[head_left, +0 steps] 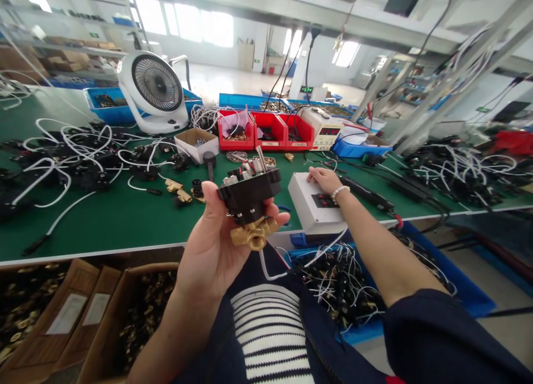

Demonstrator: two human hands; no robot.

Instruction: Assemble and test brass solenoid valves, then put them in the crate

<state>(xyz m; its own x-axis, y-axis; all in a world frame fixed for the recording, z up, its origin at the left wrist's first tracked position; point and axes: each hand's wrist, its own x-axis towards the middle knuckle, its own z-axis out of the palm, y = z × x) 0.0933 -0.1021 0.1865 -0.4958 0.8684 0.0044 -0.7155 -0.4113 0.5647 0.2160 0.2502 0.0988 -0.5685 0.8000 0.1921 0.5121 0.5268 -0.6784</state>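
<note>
My left hand (216,240) is closed around a motorized brass valve (254,232), held up in front of my chest. Its round black actuator housing (252,191) is uncovered on top, with the motor and wiring showing. A white cable (270,276) runs from under the valve toward a white switch box (308,215). On top of that box rests my right hand (325,181), fingers lying near its far edge with nothing visible in them. Dark switches (325,200) sit on the box beside the wrist. Exactly what the right fingertips touch is too small to tell.
Cabled black actuators (83,156) pile up on the left, more (470,165) on the right. Red bins (266,140), a fan (156,90) and a power supply (322,130) line the back. An electric screwdriver (366,194) lies right of the box. Cartons (112,312) stand below.
</note>
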